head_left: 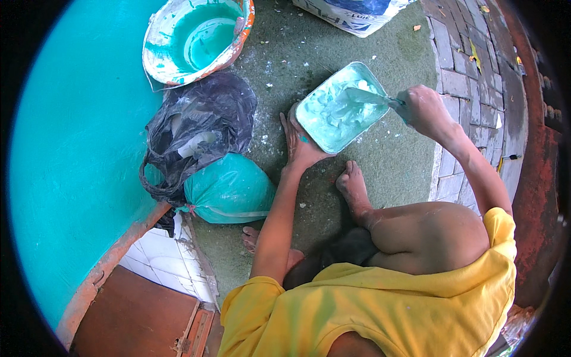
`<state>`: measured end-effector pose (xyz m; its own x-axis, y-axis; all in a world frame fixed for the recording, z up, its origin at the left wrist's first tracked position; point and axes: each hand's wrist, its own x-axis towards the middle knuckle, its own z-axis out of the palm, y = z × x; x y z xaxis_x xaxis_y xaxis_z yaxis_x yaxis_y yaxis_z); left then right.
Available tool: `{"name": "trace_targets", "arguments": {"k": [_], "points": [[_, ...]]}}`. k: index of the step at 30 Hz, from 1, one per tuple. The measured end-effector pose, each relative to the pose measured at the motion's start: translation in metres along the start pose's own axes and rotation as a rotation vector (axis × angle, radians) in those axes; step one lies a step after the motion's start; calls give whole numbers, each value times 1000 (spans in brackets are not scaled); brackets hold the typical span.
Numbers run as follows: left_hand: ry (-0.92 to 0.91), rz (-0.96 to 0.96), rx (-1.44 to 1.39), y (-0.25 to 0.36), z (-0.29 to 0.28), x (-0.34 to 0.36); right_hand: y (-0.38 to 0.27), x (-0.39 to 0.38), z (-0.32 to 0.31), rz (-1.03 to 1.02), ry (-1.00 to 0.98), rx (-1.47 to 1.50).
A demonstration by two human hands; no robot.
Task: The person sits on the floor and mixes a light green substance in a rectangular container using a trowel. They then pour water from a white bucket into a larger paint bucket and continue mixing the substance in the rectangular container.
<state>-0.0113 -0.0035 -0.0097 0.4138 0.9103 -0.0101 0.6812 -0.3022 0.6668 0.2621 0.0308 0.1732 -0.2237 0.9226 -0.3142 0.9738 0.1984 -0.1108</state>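
Note:
A rectangular container (326, 140) with rounded corners holds pale green, lumpy paste (333, 110). My left hand (302, 143) grips its near left corner, fingers along the outer side, with a green smear on the back of the hand. In my right hand (425, 110), closed round the handle, is a putty knife (369, 97). Its paste-coated blade reaches over the container's right side into the paste. The fingertips of my left hand are partly hidden by the container wall.
A paint-stained bucket (156, 59) stands by the turquoise wall (77, 137) at the far left. Nearer lie a crumpled black plastic bag (205, 113) and a tied green bag (229, 187). A white-and-blue sack (357, 18) sits at the far edge. Paving bricks (455, 83) border the concrete floor (398, 166).

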Motion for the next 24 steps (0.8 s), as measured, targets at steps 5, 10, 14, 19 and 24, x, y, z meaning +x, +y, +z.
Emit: {"name": "trace_targets", "arguments": {"k": [5, 10, 14, 19, 24], "points": [[-7, 22, 17, 7, -2, 3, 13, 4, 8, -102, -10, 329], [14, 19, -26, 1, 1, 3, 15, 29, 47, -41, -23, 221], [-20, 12, 20, 1, 1, 1, 8, 21, 21, 83, -122, 15], [15, 21, 26, -1, 5, 0, -4, -6, -9, 42, -54, -131], [30, 2, -5, 5, 2, 2, -20, -1, -7, 89, -11, -194]]}}
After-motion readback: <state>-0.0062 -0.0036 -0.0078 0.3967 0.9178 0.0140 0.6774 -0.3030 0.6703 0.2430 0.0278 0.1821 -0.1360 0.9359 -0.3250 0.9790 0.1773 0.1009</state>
